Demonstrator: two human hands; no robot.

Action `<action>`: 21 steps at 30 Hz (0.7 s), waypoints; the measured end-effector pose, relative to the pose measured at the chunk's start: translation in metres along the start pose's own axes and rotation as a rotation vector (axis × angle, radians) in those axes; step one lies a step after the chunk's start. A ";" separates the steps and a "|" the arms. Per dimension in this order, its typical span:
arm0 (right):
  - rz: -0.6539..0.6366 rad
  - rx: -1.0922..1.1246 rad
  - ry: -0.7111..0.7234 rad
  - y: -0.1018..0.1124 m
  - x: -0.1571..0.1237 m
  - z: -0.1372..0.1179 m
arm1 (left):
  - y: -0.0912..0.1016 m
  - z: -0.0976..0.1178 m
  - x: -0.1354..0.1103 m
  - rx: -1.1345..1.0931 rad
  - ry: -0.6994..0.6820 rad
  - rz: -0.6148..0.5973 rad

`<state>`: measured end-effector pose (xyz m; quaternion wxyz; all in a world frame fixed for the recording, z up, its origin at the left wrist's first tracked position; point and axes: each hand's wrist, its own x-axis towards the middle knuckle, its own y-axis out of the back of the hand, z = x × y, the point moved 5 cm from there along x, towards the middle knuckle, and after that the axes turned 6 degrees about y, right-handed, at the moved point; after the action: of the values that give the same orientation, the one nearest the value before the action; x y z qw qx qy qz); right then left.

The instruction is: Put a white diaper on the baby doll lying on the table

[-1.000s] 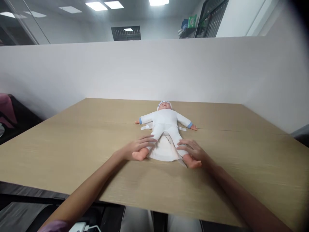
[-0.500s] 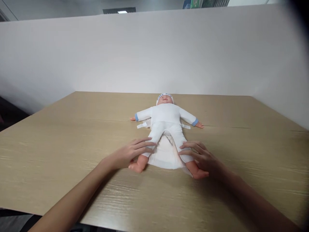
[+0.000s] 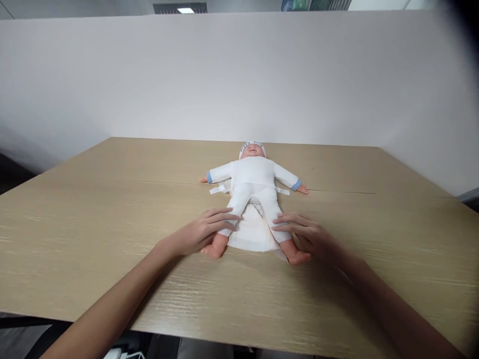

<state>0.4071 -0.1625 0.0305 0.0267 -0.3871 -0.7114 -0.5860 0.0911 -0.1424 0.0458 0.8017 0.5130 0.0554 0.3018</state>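
A baby doll (image 3: 253, 172) lies face up in a white suit with blue cuffs and a printed white headband, its arms out and legs apart. Under its hips and legs spreads an open white diaper (image 3: 251, 234), with a white tab sticking out on each side of the waist. My left hand (image 3: 209, 229) rests stretched fingers across the doll's lower leg on the left. Across the other lower leg lie the fingers of my right hand (image 3: 305, 230), slightly apart. Both thumbs are mostly hidden.
The doll is on a wide wooden table (image 3: 112, 199) with a thin seam across it. A pale wall or panel (image 3: 239, 75) rises behind the table's far edge. Dark and grey items partly show below the near edge.
The camera view has shifted slightly, so the doll sits a little higher and further left. The doll's feet are slightly closer together. Both hands stay on its legs.
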 end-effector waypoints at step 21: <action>-0.018 -0.303 -0.283 -0.019 0.035 -0.036 | -0.019 0.037 0.021 0.296 0.359 0.167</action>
<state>0.3566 -0.1749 0.0431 -0.1374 -0.4587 -0.6152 -0.6263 0.1314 -0.1657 0.0519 0.6673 0.5659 0.1981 0.4419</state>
